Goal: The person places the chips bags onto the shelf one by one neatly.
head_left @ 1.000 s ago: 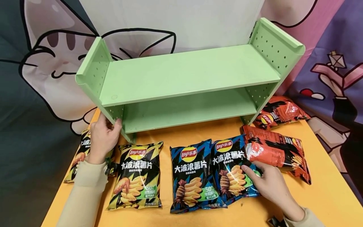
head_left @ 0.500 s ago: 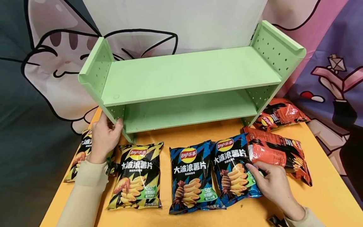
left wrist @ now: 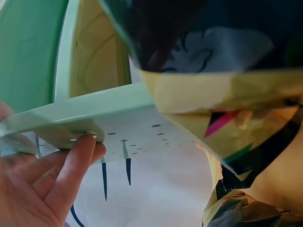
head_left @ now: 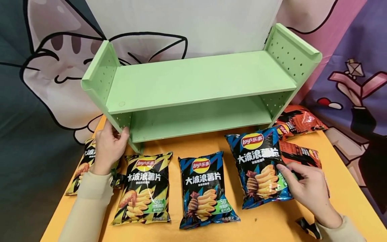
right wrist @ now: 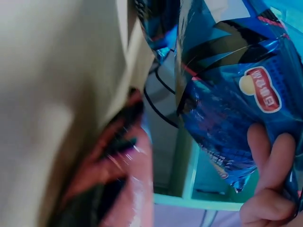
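My left hand (head_left: 109,146) grips the left side panel of a light green two-tier shelf (head_left: 199,80), low down by its front edge. The left wrist view shows its fingers (left wrist: 80,156) curled around the panel's edge. My right hand (head_left: 308,190) pinches the right edge of a blue-and-black bag of potato chips (head_left: 260,168), tilted and raised off the table. In the right wrist view the fingers (right wrist: 277,165) press against the bag's blue back. A second blue chip bag (head_left: 204,191) lies flat at the front middle, apart from the first.
A yellow-and-black chip bag (head_left: 145,188) lies left of centre, and another yellow chip bag (head_left: 86,164) sits partly behind my left forearm. Two red chip bags, the rear red bag (head_left: 302,119) and the front red bag (head_left: 302,154), lie at right. All are on an orange table (head_left: 248,232).
My right hand has lifted the right blue chip bag up and to the right, away from the other blue bag. It now covers part of the front red bag. My left hand stays on the shelf.
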{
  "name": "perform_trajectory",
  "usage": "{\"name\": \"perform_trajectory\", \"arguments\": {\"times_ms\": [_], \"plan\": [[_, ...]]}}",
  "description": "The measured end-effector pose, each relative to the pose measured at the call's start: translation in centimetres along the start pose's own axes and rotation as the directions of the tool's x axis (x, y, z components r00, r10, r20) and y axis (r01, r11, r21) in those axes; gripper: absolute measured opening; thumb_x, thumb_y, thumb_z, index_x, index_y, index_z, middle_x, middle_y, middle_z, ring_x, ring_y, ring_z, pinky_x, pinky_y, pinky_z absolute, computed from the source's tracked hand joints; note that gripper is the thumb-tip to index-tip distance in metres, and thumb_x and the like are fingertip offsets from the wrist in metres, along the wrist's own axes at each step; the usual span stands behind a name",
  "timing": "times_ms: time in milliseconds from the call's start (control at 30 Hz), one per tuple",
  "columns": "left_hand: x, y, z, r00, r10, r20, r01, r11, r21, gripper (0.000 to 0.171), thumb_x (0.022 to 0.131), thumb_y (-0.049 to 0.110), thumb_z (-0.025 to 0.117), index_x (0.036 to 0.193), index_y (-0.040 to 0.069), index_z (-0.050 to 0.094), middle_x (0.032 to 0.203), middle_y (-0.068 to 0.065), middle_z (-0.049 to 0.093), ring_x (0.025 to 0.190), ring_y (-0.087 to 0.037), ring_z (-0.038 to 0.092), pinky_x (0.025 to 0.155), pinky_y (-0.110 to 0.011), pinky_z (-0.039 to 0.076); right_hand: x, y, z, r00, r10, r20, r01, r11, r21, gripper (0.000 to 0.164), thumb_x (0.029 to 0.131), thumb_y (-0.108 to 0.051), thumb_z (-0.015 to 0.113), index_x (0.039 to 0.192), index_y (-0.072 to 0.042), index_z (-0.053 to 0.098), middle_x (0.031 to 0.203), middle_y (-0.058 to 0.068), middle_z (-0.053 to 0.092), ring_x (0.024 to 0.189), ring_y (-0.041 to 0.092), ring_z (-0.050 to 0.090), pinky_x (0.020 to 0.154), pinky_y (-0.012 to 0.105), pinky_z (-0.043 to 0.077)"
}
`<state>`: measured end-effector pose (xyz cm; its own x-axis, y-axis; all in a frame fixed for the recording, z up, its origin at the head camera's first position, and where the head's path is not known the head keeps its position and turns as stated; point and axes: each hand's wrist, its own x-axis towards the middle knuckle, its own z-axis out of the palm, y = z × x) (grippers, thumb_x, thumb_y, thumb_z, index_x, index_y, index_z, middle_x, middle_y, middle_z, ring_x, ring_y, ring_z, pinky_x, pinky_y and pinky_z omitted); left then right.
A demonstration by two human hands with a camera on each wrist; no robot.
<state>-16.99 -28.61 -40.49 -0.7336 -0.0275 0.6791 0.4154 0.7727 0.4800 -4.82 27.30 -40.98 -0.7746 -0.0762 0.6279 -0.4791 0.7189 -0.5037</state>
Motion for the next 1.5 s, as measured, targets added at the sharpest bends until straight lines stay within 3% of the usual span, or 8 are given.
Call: {"name": "perform_trajectory", "arguments": {"times_ms": [200,500,633,833,1100,1300,1500], "plan": [[0.0,-0.1,-0.2,1.0,0.016,-0.009,-0.016,1.0,0.005,0.041,0.089,0.017,0.063,0.127,0.001,0.063,0.07,-0.019,0.071,0.054,-0.03,0.064,0.052,-0.016,0.041,1.5,0.2,-1.4,0.992,-0.061,-0.111,0.074,0.99,0.118,0.02,0.085,0.002,0.077,0.071,-0.012,0.071,0.058,-0.013,0.053,0.049,-0.008,0.032,0.048,0.011,0.022],[0.0,-0.2,-0.1,1.0,0.029,-0.01,-0.029,1.0,-0.003,0.042,0.089,0.018,0.063,0.128,0.001,0.063,0.073,-0.022,0.073,0.056,-0.034,0.068,0.053,-0.018,0.043,5.5,-1.3,-3.9,0.969,-0.076,-0.236,0.151,0.935,0.321,0.013,0.085,0.01,0.07,0.072,0.012,0.072,0.069,-0.014,0.067,0.054,-0.006,0.046,0.049,0.009,0.03],[-0.1,-0.2,-0.1,0.999,0.029,-0.015,-0.029,1.0,0.001,0.041,0.089,0.017,0.063,0.127,0.001,0.063,0.072,-0.021,0.072,0.054,-0.032,0.066,0.051,-0.018,0.042,7.8,-1.8,-4.9,0.968,-0.1,-0.231,0.176,0.925,0.337,0.02,0.086,0.012,0.067,0.066,0.01,0.067,0.058,-0.011,0.053,0.05,-0.004,0.037,0.047,0.012,0.021],[-0.1,-0.1,0.0,1.0,0.019,-0.013,-0.019,1.0,0.01,0.04,0.089,0.016,0.063,0.127,0.001,0.063,0.069,-0.02,0.071,0.053,-0.03,0.063,0.049,-0.018,0.039,11.3,-1.9,-5.9,0.974,-0.066,-0.215,0.121,0.96,0.253,0.026,0.088,0.006,0.068,0.063,0.004,0.065,0.05,-0.012,0.043,0.044,-0.004,0.03,0.044,0.016,0.017],[-0.1,-0.1,0.0,0.999,0.028,-0.025,-0.028,1.0,0.013,0.043,0.089,0.017,0.063,0.129,0.002,0.063,0.071,-0.022,0.071,0.052,-0.031,0.062,0.049,-0.022,0.04,15.6,-3.1,-5.7,0.978,-0.002,-0.209,0.055,0.968,0.247,0.03,0.092,-0.001,0.07,0.065,0.007,0.064,0.05,-0.013,0.043,0.045,0.001,0.031,0.044,0.02,0.019],[-0.2,-0.1,0.1,0.999,0.027,-0.017,-0.027,0.999,0.017,0.044,0.089,0.017,0.063,0.131,0.003,0.063,0.072,-0.022,0.071,0.048,-0.024,0.056,0.046,-0.022,0.038,19.6,-3.8,-4.7,0.982,0.002,-0.191,0.047,0.967,0.249,0.033,0.094,-0.01,0.072,0.069,0.011,0.067,0.048,-0.011,0.047,0.042,0.003,0.033,0.042,0.021,0.021],[-0.3,0.0,0.2,1.0,0.022,-0.009,-0.022,1.0,0.018,0.043,0.089,0.017,0.063,0.129,0.002,0.063,0.072,-0.023,0.071,0.046,-0.007,0.044,0.043,-0.022,0.034,23.0,-3.8,-3.6,0.988,0.055,-0.145,-0.015,0.965,0.262,0.029,0.094,-0.017,0.073,0.069,-0.003,0.074,0.051,-0.018,0.057,0.044,-0.001,0.043,0.043,0.016,0.03]]}}
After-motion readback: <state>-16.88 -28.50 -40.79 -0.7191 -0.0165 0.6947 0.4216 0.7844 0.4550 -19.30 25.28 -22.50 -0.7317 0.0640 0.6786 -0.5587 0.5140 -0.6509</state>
